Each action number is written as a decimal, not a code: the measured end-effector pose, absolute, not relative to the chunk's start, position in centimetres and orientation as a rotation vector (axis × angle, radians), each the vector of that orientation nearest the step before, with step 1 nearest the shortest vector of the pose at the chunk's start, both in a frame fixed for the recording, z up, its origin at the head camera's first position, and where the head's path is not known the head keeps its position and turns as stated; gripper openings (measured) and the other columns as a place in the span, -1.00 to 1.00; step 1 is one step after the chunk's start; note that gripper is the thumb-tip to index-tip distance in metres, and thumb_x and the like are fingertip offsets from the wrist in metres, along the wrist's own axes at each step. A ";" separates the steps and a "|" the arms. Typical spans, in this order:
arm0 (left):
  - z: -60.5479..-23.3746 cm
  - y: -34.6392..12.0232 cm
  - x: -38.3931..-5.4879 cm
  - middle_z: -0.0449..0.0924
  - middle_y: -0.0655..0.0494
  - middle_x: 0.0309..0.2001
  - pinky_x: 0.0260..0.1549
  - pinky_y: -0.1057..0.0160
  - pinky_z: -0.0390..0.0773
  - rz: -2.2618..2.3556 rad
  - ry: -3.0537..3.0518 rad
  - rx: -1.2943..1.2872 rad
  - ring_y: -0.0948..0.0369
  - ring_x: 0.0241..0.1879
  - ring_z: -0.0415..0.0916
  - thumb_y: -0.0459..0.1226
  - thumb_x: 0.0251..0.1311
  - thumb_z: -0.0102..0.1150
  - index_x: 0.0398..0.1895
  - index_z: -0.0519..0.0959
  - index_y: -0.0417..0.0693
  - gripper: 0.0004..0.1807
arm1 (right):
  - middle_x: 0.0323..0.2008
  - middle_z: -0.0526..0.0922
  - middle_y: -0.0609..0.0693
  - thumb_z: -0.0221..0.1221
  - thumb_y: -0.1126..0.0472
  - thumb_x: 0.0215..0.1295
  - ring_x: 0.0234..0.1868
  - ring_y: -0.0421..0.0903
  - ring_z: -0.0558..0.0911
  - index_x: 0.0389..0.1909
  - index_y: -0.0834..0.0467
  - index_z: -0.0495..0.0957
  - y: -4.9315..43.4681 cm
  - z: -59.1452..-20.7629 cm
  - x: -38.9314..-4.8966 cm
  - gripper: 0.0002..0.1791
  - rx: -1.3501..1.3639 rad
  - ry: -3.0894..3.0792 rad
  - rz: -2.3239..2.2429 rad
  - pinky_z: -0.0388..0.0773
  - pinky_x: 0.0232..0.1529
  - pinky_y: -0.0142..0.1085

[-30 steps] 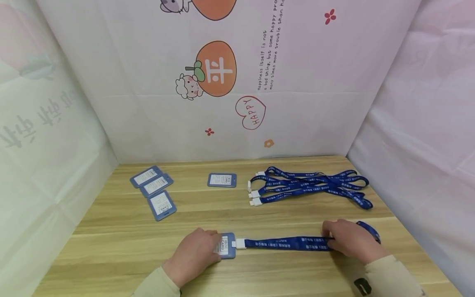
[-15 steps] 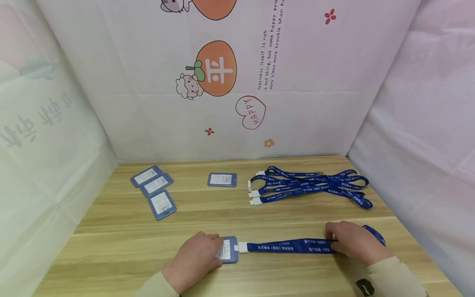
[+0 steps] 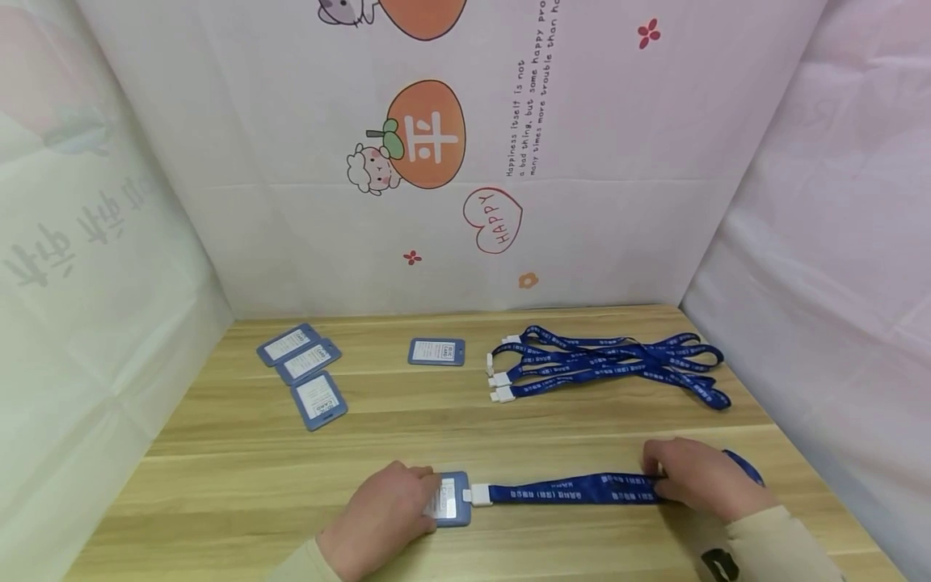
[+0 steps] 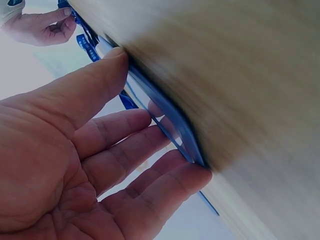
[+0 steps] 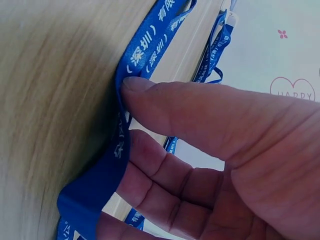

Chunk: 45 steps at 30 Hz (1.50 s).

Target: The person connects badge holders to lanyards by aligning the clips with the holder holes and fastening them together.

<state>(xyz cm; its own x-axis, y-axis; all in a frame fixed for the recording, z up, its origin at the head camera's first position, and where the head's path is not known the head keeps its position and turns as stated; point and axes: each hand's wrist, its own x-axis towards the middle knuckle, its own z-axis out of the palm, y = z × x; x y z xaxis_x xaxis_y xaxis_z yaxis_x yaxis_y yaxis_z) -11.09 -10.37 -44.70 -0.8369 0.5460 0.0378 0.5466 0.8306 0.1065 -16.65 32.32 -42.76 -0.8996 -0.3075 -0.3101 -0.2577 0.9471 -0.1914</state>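
Observation:
My left hand [image 3: 381, 517] grips a blue ID card holder [image 3: 452, 499] by its two long edges, the thumb on the near one. In the left wrist view this badge holder [image 4: 167, 107] lies low at the wood surface, fingertips at its rim. A white plastic clip [image 3: 481, 495] joins its slotted end to a navy lanyard [image 3: 575, 490] with white printing. To the right, my right hand [image 3: 701, 477] pinches the lanyard strap between thumb and fingers. The strap [image 5: 97, 187] bends below the thumb in the right wrist view. The lanyard's far loop is partly hidden behind that hand.
Several navy lanyards [image 3: 618, 360] with white clips lie crossed at the back right. A single card holder [image 3: 436, 352] rests at the back middle. Three more card holders [image 3: 318, 400] lie overlapped or close together at left. Printed white cloth walls [image 3: 465, 283] border the wooden table [image 3: 218, 453].
Both hands have shifted slightly right and toward the table's near edge, sliding the card holder and its lanyard along. The lanyards and card holders farther back stay put.

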 end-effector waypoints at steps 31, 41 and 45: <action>-44.6 -9.8 -9.8 0.75 0.23 -0.22 -0.27 0.31 0.66 -0.234 -3.057 -0.914 0.36 -0.42 0.45 -0.18 0.02 0.54 -0.07 0.74 0.02 -0.64 | -0.36 0.61 -0.10 0.40 0.38 0.16 -0.36 -0.09 0.49 -0.28 0.06 0.59 32.7 -42.4 -16.2 -0.78 -0.300 2.666 -0.267 0.56 -0.30 -0.13; -44.4 -9.5 -9.2 0.75 0.27 -0.20 -0.26 0.37 0.63 -0.238 -3.100 -0.932 0.36 -0.44 0.36 -0.10 0.07 0.58 -0.05 0.73 0.10 -0.63 | -0.36 0.61 -0.09 0.42 0.40 0.11 -0.35 -0.08 0.50 -0.29 0.06 0.59 32.8 -42.4 -16.1 -0.75 -0.290 2.637 -0.254 0.58 -0.26 -0.10; -44.3 -9.3 -9.0 0.73 0.28 -0.21 -0.28 0.38 0.62 -0.245 -3.157 -0.903 0.35 -0.43 0.36 -0.09 0.07 0.58 -0.05 0.72 0.09 -0.63 | -0.37 0.60 -0.08 0.42 0.39 0.10 -0.35 -0.07 0.50 -0.31 0.06 0.58 33.1 -42.6 -16.1 -0.75 -0.278 2.626 -0.260 0.57 -0.27 -0.09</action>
<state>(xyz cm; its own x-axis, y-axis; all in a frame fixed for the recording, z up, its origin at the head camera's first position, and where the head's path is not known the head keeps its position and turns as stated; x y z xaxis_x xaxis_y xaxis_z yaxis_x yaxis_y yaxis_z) -8.96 -9.25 -44.31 -0.8392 0.5339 -0.1035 0.5115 0.8395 0.1832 -16.13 33.08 -42.56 -0.8624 -0.2412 -0.4450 -0.1491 0.9612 -0.2321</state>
